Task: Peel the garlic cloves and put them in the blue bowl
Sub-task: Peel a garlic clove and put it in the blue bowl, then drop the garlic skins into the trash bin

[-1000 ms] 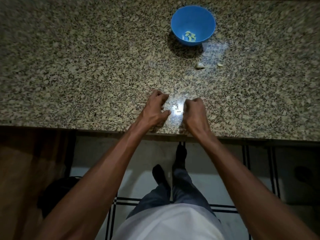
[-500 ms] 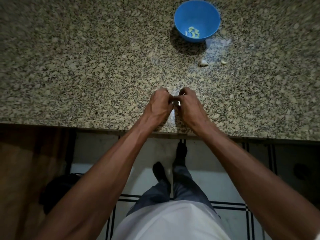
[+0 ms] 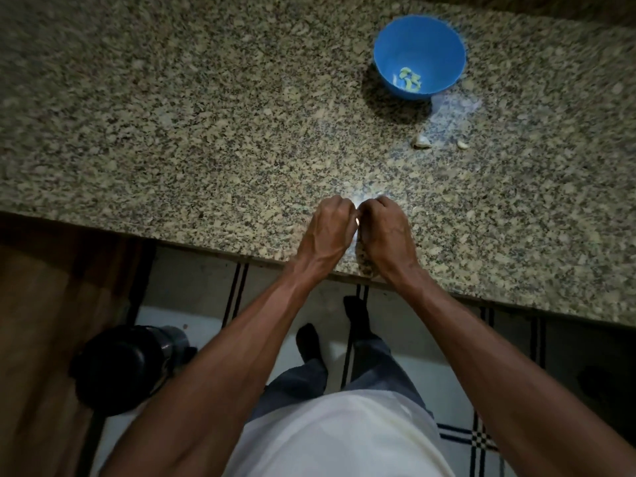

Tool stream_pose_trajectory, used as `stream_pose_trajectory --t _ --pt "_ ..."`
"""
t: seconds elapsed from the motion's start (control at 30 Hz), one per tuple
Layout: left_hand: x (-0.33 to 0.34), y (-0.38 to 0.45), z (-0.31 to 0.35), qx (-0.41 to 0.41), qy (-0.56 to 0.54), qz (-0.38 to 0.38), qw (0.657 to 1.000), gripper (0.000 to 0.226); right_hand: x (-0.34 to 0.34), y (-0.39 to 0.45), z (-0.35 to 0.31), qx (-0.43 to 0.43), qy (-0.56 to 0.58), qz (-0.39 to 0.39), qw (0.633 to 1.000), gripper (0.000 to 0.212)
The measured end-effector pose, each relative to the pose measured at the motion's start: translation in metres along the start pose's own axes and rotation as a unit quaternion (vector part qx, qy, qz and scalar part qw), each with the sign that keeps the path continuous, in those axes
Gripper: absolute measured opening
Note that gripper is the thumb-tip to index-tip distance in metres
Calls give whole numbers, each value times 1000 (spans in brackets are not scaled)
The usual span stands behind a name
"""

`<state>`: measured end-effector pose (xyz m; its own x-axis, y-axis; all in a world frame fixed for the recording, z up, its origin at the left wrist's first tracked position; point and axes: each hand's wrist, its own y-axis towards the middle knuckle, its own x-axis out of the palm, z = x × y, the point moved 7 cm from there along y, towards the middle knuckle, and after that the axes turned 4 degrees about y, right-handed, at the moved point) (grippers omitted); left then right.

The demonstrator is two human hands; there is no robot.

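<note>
Both hands meet at lower centre of frame, over the granite counter (image 3: pixel 206 132) edge. Left hand (image 3: pixel 328 228) and right hand (image 3: pixel 387 232) are curled, knuckles touching, pinching a small pale garlic clove (image 3: pixel 358 222) between them. Blue bowl (image 3: pixel 444 46) sits upper right, peeled cloves (image 3: pixel 409 79) inside. Two loose cloves (image 3: pixel 421 142) lie just below it.

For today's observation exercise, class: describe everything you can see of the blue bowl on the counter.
The blue bowl is round, smooth and plain, plastic by its look, with a thin rim and deep sloping walls. It stands upright on the speckled granite counter, far from the person and to the right. A few pale yellowish peeled garlic cloves lie at its bottom. Nothing else touches it.
</note>
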<state>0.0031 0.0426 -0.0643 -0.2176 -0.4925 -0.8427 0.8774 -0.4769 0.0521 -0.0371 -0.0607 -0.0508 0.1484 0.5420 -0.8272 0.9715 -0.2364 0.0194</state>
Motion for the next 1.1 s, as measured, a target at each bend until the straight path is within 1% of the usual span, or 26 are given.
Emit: stream_pose_trajectory --t 0.03,0.07,0.1,0.13,0.17,0.2,0.27,0.3,0.4,0.43,0.5,0.57,0.63,0.67,0.77,0.8,0.87,0.97,1.1 --pt "-3 -1 -2 -33 -28 8 999 10 -1 5 2 25 54 -9 998 16" --pt "-8 -1 -9 -90 -72 16 993 11 0 12 3 59 118 -21 991 17" --pt "-15 -4 -22 -164 -127 31 978 11 2 18 -1 99 188 -42 976 17" --pt "-24 -9 -38 -237 -190 60 951 11 8 24 -7 143 256 -73 953 16" --pt "-33 -16 -54 -302 -260 93 912 11 17 29 -17 176 324 -106 924 17" --pt "-41 -25 -70 -349 -334 126 867 12 28 34 -33 194 386 -139 891 19" --pt "-65 -48 -100 -392 -451 189 779 16 52 43 -78 200 475 -206 832 20" --pt "-81 -63 -115 -403 -481 222 747 15 65 44 -107 190 503 -242 808 18" --pt "-125 -131 -165 -436 -504 313 677 4 113 27 -202 155 532 -349 756 18" --pt "-135 -149 -174 -440 -508 331 662 3 124 19 -222 151 526 -372 750 19" --pt "-159 -197 -203 -442 -518 386 623 8 157 -10 -275 125 502 -435 737 21" --pt "-184 -249 -229 -456 -511 433 585 11 191 -46 -322 111 484 -484 721 19" --pt "-202 -306 -256 -483 -497 470 547 9 222 -83 -366 87 448 -521 722 17" --pt "-206 -334 -270 -495 -488 483 533 7 237 -100 -383 74 429 -534 725 16" --pt "-208 -412 -311 -531 -455 496 515 13 285 -148 -428 53 397 -563 723 14" --pt "-208 -434 -324 -536 -451 503 507 13 301 -163 -440 52 388 -573 720 14" --pt "-207 -476 -343 -553 -438 524 477 11 334 -191 -456 53 357 -592 721 17" --pt "-198 -527 -363 -570 -447 550 417 17 375 -226 -469 54 306 -611 728 15" --pt "-186 -572 -380 -568 -460 572 372 19 420 -260 -479 52 268 -629 728 20"
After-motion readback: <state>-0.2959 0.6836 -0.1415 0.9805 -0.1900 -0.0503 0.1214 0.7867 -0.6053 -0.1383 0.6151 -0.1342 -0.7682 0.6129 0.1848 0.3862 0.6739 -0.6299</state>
